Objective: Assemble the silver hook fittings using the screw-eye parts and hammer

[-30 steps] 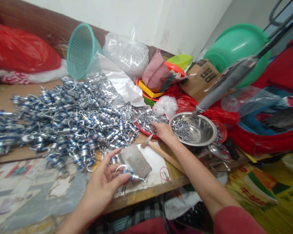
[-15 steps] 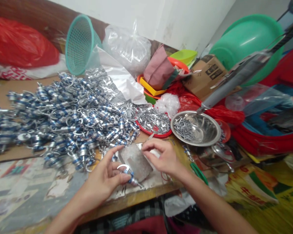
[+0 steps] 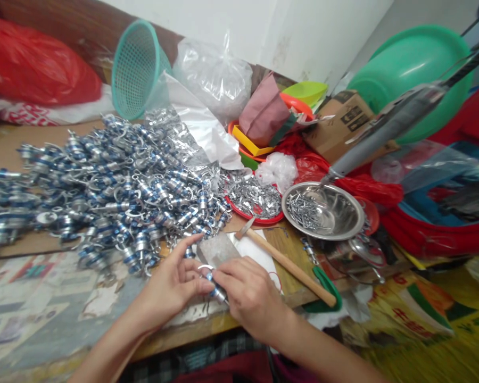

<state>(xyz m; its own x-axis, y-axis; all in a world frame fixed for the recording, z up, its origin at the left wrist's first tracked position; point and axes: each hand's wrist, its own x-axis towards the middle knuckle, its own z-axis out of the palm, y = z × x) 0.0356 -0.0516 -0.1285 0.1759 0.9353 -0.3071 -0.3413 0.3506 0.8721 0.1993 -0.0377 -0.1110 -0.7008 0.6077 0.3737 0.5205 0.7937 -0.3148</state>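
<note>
My left hand [image 3: 170,284] pinches a small blue-and-silver metal fitting [image 3: 219,294] with a pale curved clip at its upper end. Thumb and fingers of my right hand [image 3: 251,295] close on the same fitting from the right, hiding its lower end. Both hands are just in front of a flat grey metal block [image 3: 217,249] on the bench. Right of the block lies a hammer [image 3: 291,265] with a wooden handle, its head pointing away from me. A large heap of similar fittings [image 3: 131,197] spreads over cardboard on the left.
A red tray [image 3: 259,221] of small silver pieces and a steel bowl [image 3: 339,210] of metal pins stand beyond the hammer. A grey tool [image 3: 391,127] slants down over the bowl. Green-handled pliers or scissors [image 3: 327,287] lie partly under the hammer handle. A turquoise basket [image 3: 133,72] is behind.
My right hand has come down from the block's far right edge onto the fitting. The hammer's handle now shows fully on the bench. My left hand keeps its hold.
</note>
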